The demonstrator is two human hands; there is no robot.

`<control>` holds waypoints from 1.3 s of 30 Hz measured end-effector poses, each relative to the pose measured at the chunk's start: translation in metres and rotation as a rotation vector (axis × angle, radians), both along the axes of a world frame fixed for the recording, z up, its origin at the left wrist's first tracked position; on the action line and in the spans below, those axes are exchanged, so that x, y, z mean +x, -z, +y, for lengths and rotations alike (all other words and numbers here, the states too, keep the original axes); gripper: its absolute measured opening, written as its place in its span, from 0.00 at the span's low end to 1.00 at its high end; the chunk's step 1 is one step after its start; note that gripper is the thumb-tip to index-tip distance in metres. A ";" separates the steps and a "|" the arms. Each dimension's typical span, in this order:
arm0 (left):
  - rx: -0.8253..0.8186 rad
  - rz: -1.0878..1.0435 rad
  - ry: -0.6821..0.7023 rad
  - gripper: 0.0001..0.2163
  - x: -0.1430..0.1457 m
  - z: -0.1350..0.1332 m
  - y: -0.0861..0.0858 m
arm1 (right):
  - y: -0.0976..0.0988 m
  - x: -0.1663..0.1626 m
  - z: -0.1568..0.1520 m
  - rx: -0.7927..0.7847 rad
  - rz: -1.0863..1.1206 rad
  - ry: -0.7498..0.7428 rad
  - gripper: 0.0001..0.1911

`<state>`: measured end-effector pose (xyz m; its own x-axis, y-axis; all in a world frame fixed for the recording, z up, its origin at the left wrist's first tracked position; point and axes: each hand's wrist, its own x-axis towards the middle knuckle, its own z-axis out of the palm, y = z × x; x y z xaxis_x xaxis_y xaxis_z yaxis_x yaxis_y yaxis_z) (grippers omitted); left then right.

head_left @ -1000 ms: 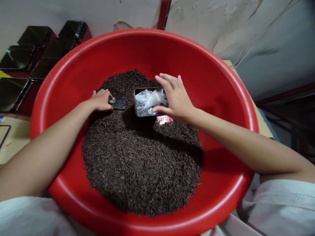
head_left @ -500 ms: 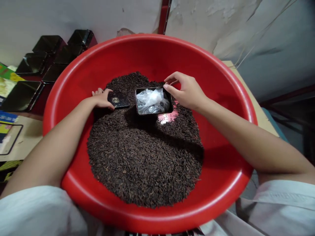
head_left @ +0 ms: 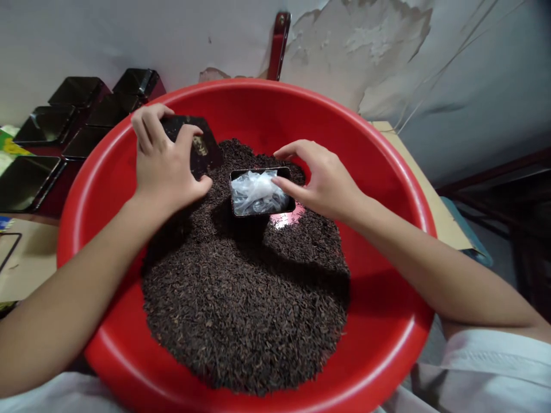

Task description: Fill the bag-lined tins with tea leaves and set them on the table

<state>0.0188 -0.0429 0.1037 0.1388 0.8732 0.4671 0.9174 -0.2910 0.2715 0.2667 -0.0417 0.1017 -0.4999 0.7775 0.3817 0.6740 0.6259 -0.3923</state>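
Observation:
My left hand (head_left: 161, 158) has its fingers and thumb around the edges of a dark lid (head_left: 202, 146) with a small gold marking. The lid is raised and tilted above the tea leaves. A rectangular tin (head_left: 293, 205) stands uncovered among the loose dark tea leaves (head_left: 245, 321). Inside it a clear plastic bag (head_left: 256, 192) is bunched together at the top. At the tin's right side, my right hand (head_left: 325, 180) is open, thumb and fingers apart. Its thumb tip reaches over the bag; whether it touches is unclear.
A big red basin (head_left: 383, 241) holds the tea leaves and surrounds both hands. Several open dark tins (head_left: 45, 126) stand to its left. Behind it is a wall with peeling paint (head_left: 361, 34). A pale board (head_left: 439, 201) lies along the right side.
My left hand has lifted the lid off the tea leaves and tipped it up. My right thumb has moved inward over the bag. The camera view has shifted slightly.

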 end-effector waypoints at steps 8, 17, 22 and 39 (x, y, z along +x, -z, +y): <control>0.305 0.034 0.338 0.23 0.021 -0.017 0.018 | 0.003 0.003 0.005 0.245 -0.160 -0.059 0.54; -0.012 -0.052 0.599 0.30 0.028 -0.009 0.044 | 0.029 0.006 0.018 0.001 -0.290 -0.230 0.56; -0.159 -0.005 0.624 0.41 0.018 0.002 0.055 | 0.033 0.010 0.023 -0.087 -0.346 -0.234 0.56; -0.410 -0.361 0.483 0.55 0.021 0.006 0.063 | 0.041 0.010 0.030 -0.119 -0.275 -0.232 0.57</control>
<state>0.0397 -0.0374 0.0403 0.4521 0.8681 0.2049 0.5452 -0.4508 0.7068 0.2763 -0.0118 0.0610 -0.7389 0.6625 0.1227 0.6100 0.7351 -0.2959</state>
